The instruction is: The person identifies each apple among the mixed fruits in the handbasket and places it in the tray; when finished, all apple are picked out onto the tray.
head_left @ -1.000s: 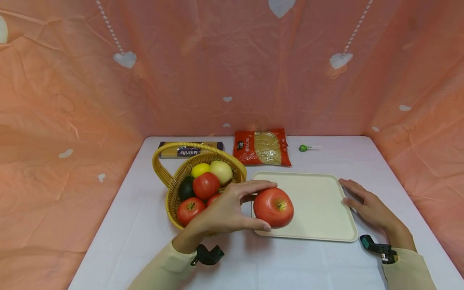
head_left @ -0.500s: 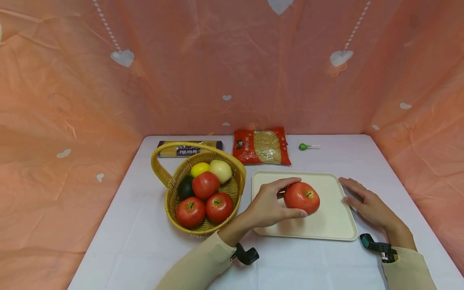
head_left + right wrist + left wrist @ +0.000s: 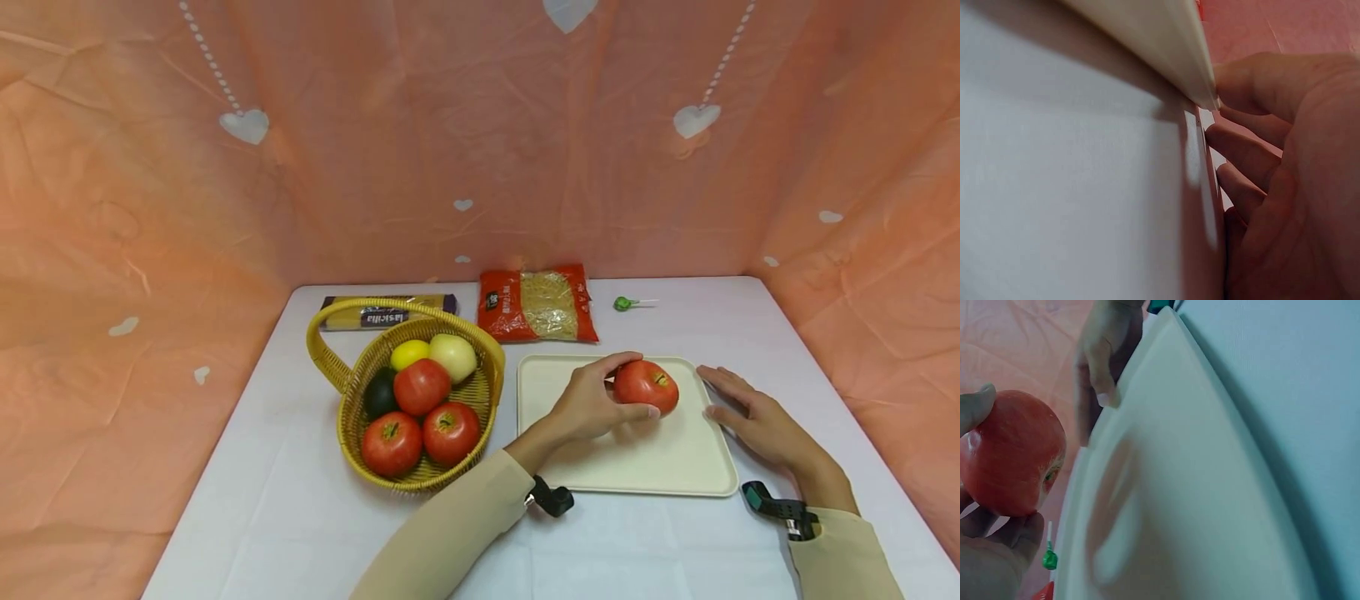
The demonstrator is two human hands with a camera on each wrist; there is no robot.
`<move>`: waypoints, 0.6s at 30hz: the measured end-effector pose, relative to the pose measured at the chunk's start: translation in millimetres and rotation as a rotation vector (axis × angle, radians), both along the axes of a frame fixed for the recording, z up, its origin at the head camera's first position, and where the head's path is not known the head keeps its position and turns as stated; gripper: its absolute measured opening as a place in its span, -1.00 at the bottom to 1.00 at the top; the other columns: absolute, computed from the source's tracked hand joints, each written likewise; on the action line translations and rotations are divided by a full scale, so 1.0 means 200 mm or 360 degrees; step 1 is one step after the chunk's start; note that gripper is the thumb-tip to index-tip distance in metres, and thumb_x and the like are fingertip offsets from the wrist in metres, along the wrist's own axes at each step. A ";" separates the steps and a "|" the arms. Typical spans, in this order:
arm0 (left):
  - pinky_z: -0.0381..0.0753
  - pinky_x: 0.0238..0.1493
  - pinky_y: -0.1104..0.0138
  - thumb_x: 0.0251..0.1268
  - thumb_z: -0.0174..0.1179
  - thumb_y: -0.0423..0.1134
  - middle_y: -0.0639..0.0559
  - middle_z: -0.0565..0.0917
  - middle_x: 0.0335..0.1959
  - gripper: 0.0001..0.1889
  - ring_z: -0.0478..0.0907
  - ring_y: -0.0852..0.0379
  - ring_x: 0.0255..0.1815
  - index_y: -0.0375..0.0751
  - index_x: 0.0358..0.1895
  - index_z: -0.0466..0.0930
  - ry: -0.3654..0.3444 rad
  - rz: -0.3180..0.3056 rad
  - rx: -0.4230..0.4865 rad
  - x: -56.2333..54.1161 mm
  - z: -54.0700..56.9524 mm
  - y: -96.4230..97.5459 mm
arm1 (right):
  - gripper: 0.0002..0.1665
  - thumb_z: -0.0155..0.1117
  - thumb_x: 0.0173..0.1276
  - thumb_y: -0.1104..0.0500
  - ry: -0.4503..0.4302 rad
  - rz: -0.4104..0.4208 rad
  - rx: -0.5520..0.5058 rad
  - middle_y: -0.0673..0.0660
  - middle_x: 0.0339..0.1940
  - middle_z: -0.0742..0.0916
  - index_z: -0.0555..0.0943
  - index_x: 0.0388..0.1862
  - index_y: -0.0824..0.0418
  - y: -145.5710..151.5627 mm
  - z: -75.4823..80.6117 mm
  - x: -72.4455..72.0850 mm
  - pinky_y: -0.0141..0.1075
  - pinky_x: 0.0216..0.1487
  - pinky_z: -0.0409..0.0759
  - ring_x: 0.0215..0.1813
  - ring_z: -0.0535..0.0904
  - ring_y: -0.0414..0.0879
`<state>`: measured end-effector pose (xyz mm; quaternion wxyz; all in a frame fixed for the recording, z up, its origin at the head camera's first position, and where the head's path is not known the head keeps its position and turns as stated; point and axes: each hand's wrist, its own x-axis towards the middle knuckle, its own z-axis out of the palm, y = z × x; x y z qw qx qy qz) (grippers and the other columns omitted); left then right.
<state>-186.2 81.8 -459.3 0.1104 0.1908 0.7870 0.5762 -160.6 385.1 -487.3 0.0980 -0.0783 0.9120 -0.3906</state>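
My left hand [image 3: 592, 402] grips a red apple [image 3: 647, 388] between thumb and fingers, above the right half of a cream tray [image 3: 577, 467]. In the left wrist view the apple [image 3: 1013, 453] is apart from the tray's surface, where the hand's shadow falls. At the tray's right edge, my right hand [image 3: 772, 429] lies with fingers extended and the thumb at the rim. From the right wrist, the thumb [image 3: 1260, 84] appears against the tray's edge and the other fingers reach past it on the white cloth.
Left of the tray stands a yellow wicker basket [image 3: 347, 433] with a tall handle, holding red apples, a red round fruit, a lemon, a pale fruit and a dark green one. Behind lie a pasta pack [image 3: 390, 312], a red noodle bag [image 3: 536, 304] and a green lollipop [image 3: 624, 303].
My left hand has carried the apple rightward and away from me, from beside the basket to over the tray's right half. The right hand has stayed at the tray's edge.
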 end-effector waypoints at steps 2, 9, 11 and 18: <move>0.65 0.03 0.54 0.12 0.72 -0.19 0.10 0.78 0.20 -0.22 0.65 0.43 -0.09 0.06 0.46 0.63 0.0015 0.0002 -0.0024 -0.02 -0.01 0.02 | -0.12 0.32 0.67 0.00 0.0001 0.0001 0.0001 0.49 0.79 0.16 0.21 0.80 0.14 0.00 0.00 0.00 0.65 0.59 -0.14 0.78 -0.15 0.57; 0.63 0.16 0.54 0.13 0.72 -0.19 0.10 0.74 0.28 -0.20 0.66 0.41 0.05 -0.01 0.49 0.60 -0.0010 -0.0038 -0.0076 -0.05 -0.06 0.09 | -0.12 0.31 0.67 0.02 -0.0021 0.0005 -0.0010 0.51 0.79 0.13 0.19 0.81 0.13 0.00 0.01 0.00 0.66 0.58 -0.13 0.78 -0.15 0.58; 0.63 0.19 0.54 0.14 0.71 -0.19 0.11 0.73 0.30 -0.19 0.66 0.40 0.08 -0.02 0.50 0.58 -0.0023 -0.0058 -0.0084 -0.05 -0.08 0.10 | -0.12 0.30 0.68 0.01 -0.0037 -0.0002 -0.0005 0.51 0.79 0.12 0.18 0.82 0.11 0.00 0.01 0.00 0.67 0.57 -0.14 0.78 -0.16 0.58; 0.60 0.31 0.50 0.19 0.69 -0.13 0.09 0.72 0.33 -0.18 0.65 0.34 0.22 -0.04 0.53 0.54 0.0058 -0.0080 -0.0161 -0.07 -0.11 0.10 | -0.12 0.30 0.67 0.02 -0.0019 -0.0001 0.0007 0.51 0.79 0.13 0.19 0.82 0.11 0.00 0.00 -0.01 0.67 0.57 -0.12 0.78 -0.13 0.58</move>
